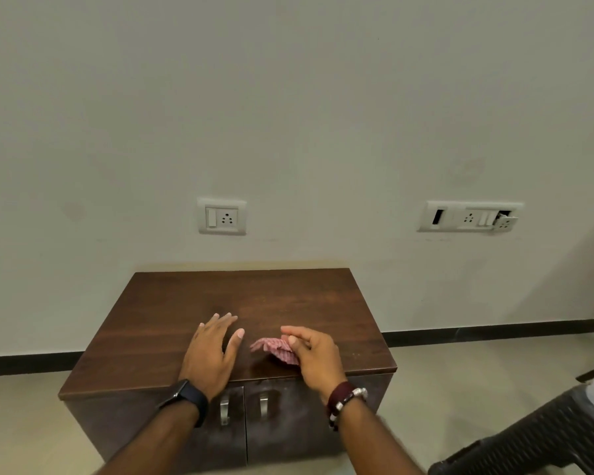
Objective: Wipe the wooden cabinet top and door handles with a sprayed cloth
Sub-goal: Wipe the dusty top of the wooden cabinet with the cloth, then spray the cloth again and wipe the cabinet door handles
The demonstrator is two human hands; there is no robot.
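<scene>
A low dark wooden cabinet stands against the wall, its brown top (pixel 172 313) facing me. My left hand (pixel 210 353) lies flat on the top near the front edge, fingers spread, holding nothing. Just to its right, my right hand (pixel 314 358) pinches a crumpled pink checked cloth (pixel 277 349) that rests on the top. Two metal door handles (pixel 224 410) (pixel 263 406) hang side by side on the cabinet front, below and between my wrists. No spray bottle is in view.
A white wall rises behind the cabinet with a socket plate (pixel 222 216) above it and a damaged socket panel (pixel 470 216) to the right. A dark plastic chair (pixel 542 437) stands at the lower right. Beige floor surrounds the cabinet.
</scene>
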